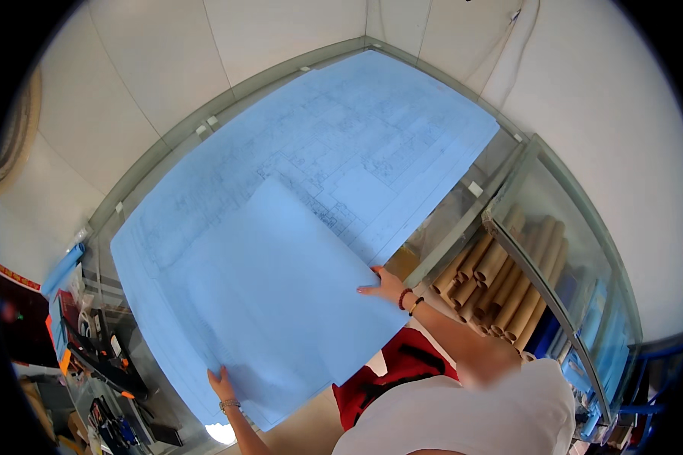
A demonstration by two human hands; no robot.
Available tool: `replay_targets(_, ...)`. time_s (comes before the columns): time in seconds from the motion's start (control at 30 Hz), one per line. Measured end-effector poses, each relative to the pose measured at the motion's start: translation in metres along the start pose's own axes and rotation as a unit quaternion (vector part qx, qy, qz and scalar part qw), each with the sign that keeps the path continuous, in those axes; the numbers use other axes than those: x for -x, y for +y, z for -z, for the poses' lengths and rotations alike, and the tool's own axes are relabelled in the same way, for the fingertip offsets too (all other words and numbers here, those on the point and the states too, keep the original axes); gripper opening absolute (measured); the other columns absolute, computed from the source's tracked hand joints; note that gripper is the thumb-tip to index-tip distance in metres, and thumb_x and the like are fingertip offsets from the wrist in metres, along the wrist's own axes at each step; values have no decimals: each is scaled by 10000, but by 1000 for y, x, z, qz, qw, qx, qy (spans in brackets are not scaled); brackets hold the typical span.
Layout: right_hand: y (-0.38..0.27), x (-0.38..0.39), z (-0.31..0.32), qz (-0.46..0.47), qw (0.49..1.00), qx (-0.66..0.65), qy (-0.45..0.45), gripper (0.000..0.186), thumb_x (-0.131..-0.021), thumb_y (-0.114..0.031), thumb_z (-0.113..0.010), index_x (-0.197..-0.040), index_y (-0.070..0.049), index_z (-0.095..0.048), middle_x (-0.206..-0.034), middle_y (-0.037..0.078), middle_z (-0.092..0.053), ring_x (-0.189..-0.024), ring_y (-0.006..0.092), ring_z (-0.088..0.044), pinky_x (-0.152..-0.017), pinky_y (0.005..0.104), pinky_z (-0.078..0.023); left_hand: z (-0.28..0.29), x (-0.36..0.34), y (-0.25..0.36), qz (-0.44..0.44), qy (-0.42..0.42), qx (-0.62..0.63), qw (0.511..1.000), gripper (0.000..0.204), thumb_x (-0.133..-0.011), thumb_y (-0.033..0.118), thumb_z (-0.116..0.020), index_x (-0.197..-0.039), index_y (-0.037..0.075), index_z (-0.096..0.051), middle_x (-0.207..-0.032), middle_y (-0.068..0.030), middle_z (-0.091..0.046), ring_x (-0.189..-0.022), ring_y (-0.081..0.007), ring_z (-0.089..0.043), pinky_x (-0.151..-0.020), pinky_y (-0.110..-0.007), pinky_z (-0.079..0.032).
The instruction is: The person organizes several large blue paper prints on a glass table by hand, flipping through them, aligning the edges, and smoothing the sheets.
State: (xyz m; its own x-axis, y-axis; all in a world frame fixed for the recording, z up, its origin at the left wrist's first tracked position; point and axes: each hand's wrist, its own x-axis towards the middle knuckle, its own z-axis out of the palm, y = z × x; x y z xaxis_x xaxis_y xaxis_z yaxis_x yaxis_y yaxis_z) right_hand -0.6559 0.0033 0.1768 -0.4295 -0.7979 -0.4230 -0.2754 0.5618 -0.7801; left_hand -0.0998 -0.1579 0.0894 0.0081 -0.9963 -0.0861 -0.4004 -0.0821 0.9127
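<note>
A loose blue sheet (281, 280) lies over a wider drawing (387, 121) and past the tabletop's (449, 227) near edge. The right hand (387, 288), nearly closed, pinches its right side; by its left, the left hand's (221, 385) fingers part slightly, grip unclear from here.

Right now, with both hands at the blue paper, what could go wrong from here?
The blank blue paper bows between the left hand and the right hand, so it might crease. The printed blue sheet lies partly beneath it, so dragging the paper could perhaps shift that sheet too.
</note>
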Motion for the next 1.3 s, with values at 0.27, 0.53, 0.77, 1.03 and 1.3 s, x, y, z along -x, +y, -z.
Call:
replay_targets(0.27,24,-20,36,65,993,79,-57,742,-583,-415,-835,-1106,54,-600,-1028,210,-647,-960,297,-627,-829,372,-492,-36,20,1,-28,61,-41,997,420,-876,64,-620,-1216,-128,-467,-1058,-138,-611,-894,-185,-577,-784,-307,-485)
replay_targets(0.53,112,80,220,76,987,-6,143,486,-622,-268,-812,-981,14,-647,-879,176,-668,-816,275,-650,-750,362,-500,-231,47,146,-134,-56,-73,987,486,-890,88,-611,-1271,-153,-427,-1136,-205,-591,-971,-233,-588,-860,-340,-477)
replay_targets(0.77,228,256,404,-12,906,-195,376,431,-673,-93,-814,-1052,18,-641,-880,49,-677,-776,110,-624,-722,266,-511,-529,106,313,-305,-239,-89,917,462,-906,168,-620,-1234,-125,-479,-1106,-226,-618,-961,-277,-610,-838,-367,-482)
replay_targets(1.03,334,424,446,-125,755,-252,592,390,-656,-42,-792,-1015,22,-653,-872,42,-668,-741,125,-604,-682,267,-491,-804,314,468,-438,-457,38,773,393,-877,242,-641,-1146,-27,-541,-1019,-225,-638,-918,-372,-616,-783,-432,-488)
replay_targets(1.3,478,521,472,-237,709,-158,645,432,-639,-115,-804,-1006,48,-644,-887,94,-676,-750,173,-609,-676,314,-492,-860,418,497,-425,-588,-21,688,531,-904,302,-608,-1303,25,-394,-1232,-225,-556,-1121,-376,-548,-950,-427,-432)
